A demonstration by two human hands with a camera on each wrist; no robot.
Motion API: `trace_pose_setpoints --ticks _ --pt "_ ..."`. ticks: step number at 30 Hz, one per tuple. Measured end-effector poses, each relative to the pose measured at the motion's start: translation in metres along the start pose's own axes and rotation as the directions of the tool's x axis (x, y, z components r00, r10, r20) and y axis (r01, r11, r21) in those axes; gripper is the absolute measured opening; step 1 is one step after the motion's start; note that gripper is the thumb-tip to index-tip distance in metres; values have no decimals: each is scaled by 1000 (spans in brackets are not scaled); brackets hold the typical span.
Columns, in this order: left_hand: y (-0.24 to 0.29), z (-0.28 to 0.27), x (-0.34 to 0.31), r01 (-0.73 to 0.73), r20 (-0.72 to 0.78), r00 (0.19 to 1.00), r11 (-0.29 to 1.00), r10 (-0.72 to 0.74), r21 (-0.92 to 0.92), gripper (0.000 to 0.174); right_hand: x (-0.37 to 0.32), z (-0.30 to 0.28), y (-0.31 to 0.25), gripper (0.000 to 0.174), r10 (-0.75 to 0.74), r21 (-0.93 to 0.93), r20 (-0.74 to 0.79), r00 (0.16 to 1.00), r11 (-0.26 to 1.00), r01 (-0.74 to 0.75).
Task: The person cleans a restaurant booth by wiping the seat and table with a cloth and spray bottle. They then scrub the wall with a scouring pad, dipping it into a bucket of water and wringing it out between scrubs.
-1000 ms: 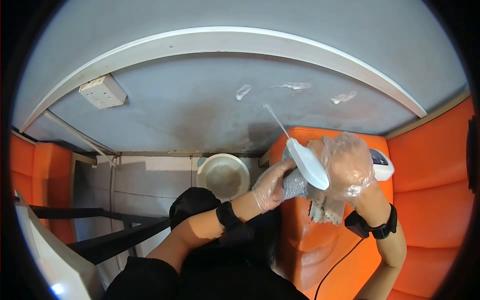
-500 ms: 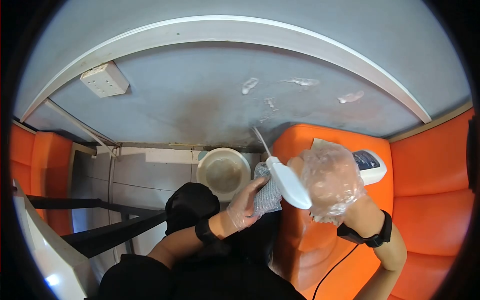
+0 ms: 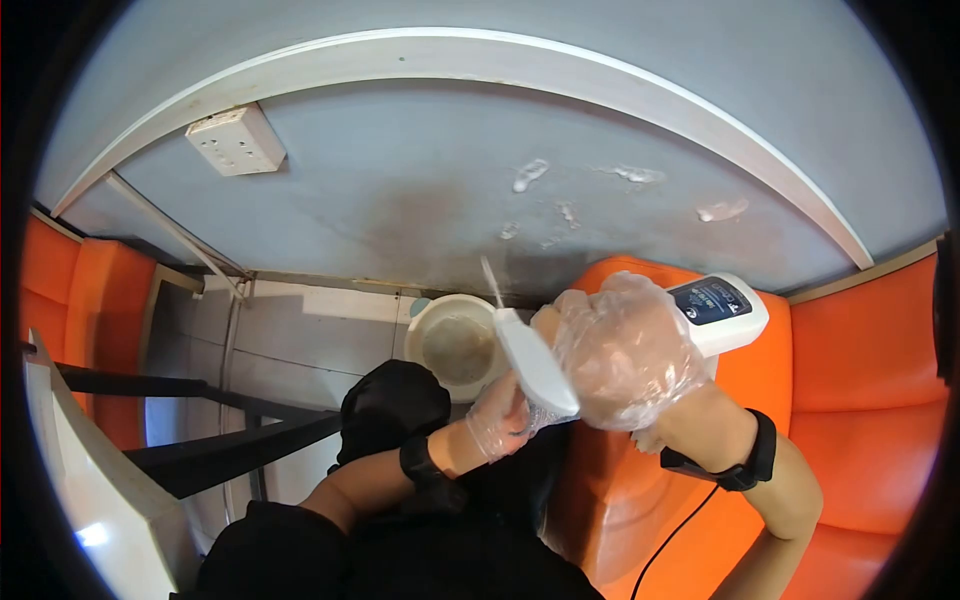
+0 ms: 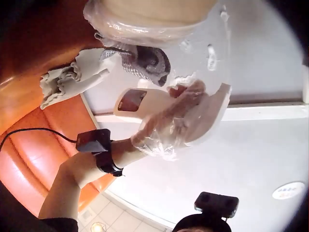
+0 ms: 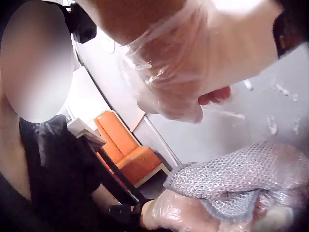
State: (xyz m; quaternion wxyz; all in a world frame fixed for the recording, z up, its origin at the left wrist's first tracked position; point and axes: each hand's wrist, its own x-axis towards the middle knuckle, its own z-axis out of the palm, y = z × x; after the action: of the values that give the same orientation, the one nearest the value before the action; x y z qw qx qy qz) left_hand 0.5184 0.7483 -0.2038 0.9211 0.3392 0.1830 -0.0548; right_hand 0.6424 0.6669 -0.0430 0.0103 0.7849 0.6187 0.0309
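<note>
My gloved right hand (image 3: 630,350) grips a white spray bottle (image 3: 735,335) at its neck, its long white spray head (image 3: 535,365) slanting toward the wall with a thin pale streak at the tip. In the left wrist view the bottle's dark label (image 4: 132,100) shows behind the right hand (image 4: 169,121). Just below the spray head, my gloved left hand (image 3: 500,415) holds a grey mesh cloth (image 3: 545,415), seen more fully in the right wrist view as a folded cloth (image 5: 231,174). White foam patches (image 3: 530,175) lie on the grey wall.
A round white basin (image 3: 415,350) of cloudy liquid stands on the floor beside my knee. Orange seats (image 3: 860,350) flank the wall. A pale cloth (image 4: 72,77) lies on the seat. A socket box (image 3: 238,142) is mounted at the wall's left.
Both hands have moved left in the head view, the right hand carrying the spray bottle. Extra small foam patches now show lower on the wall, and the bottle's label has come into fuller view.
</note>
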Motion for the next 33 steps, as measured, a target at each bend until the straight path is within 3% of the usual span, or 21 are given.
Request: trace_pose_setpoints --ticks 1,3,5,8,9,10,11,12,13,15,16,21,23,25,30,32,33 --pt "-1 -2 -1 -7 -5 1000 1000 7 4 36 5 2 -3 18 -17 27 14 1000 1000 17" --pt "-3 -4 -2 -369 179 922 919 343 142 39 13 -2 -6 18 -33 -14 -35 999 999 32" --pt "-5 -12 3 -316 219 931 944 290 92 40 20 -7 -4 17 -14 -50 -91 996 999 9" --pt "-1 -17 8 -402 242 890 916 386 14 38 21 -5 -7 20 -15 11 -80 997 1000 15" --pt "8 -27 4 -430 299 896 811 329 396 36 20 -4 -6 24 -33 68 -57 998 997 37" --pt "24 -23 1 -414 327 910 570 254 709 35 17 -1 -3 25 -3 96 -61 998 995 9" --pt "25 1 -4 -326 137 945 845 297 423 33 12 -4 2 21 36 105 -47 998 994 -30" --pt "38 35 -9 -246 -54 967 968 248 42 32 5 -8 9 16 78 113 -32 996 991 -74" --pt "48 34 -1 -53 -156 986 997 60 49 32 -6 -9 14 16 120 -28 -34 992 992 -121" --pt "46 35 -3 -228 -46 971 967 235 115 32 -30 -12 23 17 212 -93 1 977 973 -211" --pt "57 38 0 -50 -117 991 991 65 123 33 -41 -14 27 19 259 -85 96 961 964 -251" --pt "62 41 -2 -22 -72 997 993 30 116 35 -86 -12 43 21 435 -38 16 900 900 -435" --pt "62 42 -2 -18 -57 998 993 25 117 35 -91 -10 45 21 425 -118 -41 904 896 -427" --pt "58 42 -6 -240 57 971 953 233 186 36 -93 -10 47 19 436 -129 -65 897 888 -441" --pt "56 37 2 -314 212 935 941 285 122 39 -95 -10 53 16 455 -154 -134 880 868 -472" --pt "55 33 8 -345 290 906 935 308 84 43 -93 -7 54 14 394 -100 -215 894 902 -421" --pt "55 32 12 -358 330 889 932 318 66 46 -89 -13 52 15 519 -218 -92 850 822 -526"
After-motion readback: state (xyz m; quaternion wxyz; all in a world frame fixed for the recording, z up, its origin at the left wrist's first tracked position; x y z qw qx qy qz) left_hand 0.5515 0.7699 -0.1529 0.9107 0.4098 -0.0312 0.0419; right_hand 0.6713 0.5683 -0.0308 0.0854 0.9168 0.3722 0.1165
